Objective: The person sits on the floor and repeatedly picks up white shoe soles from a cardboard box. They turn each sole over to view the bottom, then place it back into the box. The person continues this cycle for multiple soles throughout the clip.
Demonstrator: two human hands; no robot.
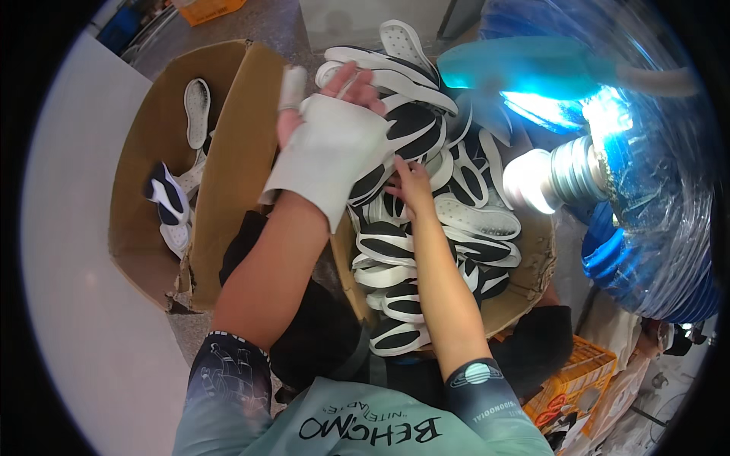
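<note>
My left hand [351, 90] is turned palm up over the pile, a pale guard [327, 148] around its palm and wrist and a white wrap on the thumb. Its fingers are loosely bent, apart from the thumb, with nothing seen in them. Just below and to the right, my right hand [413, 188] is bare. Its fingers close at the lower edge of a black-and-white shoe sole [414, 131]; some fingertips are hidden. Around both hands, several more shoe soles [386, 243] with black patches fill a cardboard box [532, 285].
At left, another cardboard box [236, 144] holds a few soles [197, 112]. A lit lamp [532, 181] and a teal lamp head or cover [525, 67] hang close on the right, beside blue ducting wrapped in plastic [669, 251]. An orange crate [582, 376] stands low at right.
</note>
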